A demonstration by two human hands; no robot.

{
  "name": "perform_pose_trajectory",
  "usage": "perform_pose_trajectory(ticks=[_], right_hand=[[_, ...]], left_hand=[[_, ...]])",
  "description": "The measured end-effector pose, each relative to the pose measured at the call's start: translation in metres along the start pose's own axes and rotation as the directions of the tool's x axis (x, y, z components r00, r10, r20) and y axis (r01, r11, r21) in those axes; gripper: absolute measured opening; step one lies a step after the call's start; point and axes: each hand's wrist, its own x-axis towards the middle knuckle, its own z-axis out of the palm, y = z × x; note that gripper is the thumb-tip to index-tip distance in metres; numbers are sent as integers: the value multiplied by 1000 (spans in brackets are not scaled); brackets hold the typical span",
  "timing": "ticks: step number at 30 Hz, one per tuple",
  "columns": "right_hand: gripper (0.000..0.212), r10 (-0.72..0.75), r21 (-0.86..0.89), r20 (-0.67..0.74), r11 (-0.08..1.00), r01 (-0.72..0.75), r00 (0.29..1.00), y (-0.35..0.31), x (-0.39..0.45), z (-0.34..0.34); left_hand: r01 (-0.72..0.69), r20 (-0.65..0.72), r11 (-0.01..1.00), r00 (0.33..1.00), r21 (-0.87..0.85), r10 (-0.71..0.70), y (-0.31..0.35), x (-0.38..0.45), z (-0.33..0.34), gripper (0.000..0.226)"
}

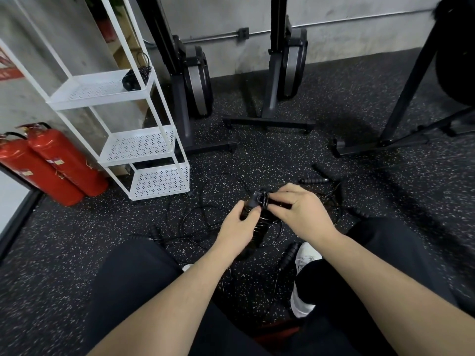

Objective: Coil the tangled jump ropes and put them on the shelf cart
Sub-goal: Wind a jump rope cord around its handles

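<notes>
Head view: both hands grip a coiled rope near the cart's edge.

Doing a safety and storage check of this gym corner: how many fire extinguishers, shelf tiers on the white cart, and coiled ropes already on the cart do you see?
Fire extinguishers: 2
Tiers on the white cart: 3
Coiled ropes on the cart: 1, on the top tier
Total: 6

- Black jump rope bundle, thin cord wound round its handles, gripped in both hands above the floor.
- Loose black ropes tangled on the floor.
- White shelf cart, one coiled rope on its top tray.
</notes>
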Motion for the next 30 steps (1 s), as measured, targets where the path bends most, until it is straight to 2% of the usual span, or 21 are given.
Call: perform_pose_trajectory(ticks=[4,9,17,22,26,28,30], right_hand=[[30,1,-30,82,1000,1,997,-1,-2,4],[28,206,101,26,973,-207,978,-2,-1,6],[32,244,173,-6,955,-239,970,-8,-4,10],[34,231,164,130,954,-251,964,-10,-5,13],[33,271,238,123,926,-293,955,-9,-5,19],[27,326,299,148,885,-357,934,-7,-4,19],[19,354,287,194,871,-398,915,-2,-3,17]], left_hand=[[-10,-36,998,999,63,12,-4,6,-5,15],[-30,-30,981,999,189,36,-9,9,-6,12],[-66,-72,967,994,244,86,-9,12,-8,11],[-41,-108,978,992,205,64,-15,13,-10,12],[-37,-120,965,990,260,71,-16,14,-9,16],[-35,-122,958,990,284,72,-16,15,-8,17],[-36,-107,949,992,314,73,-17,15,-8,17]])
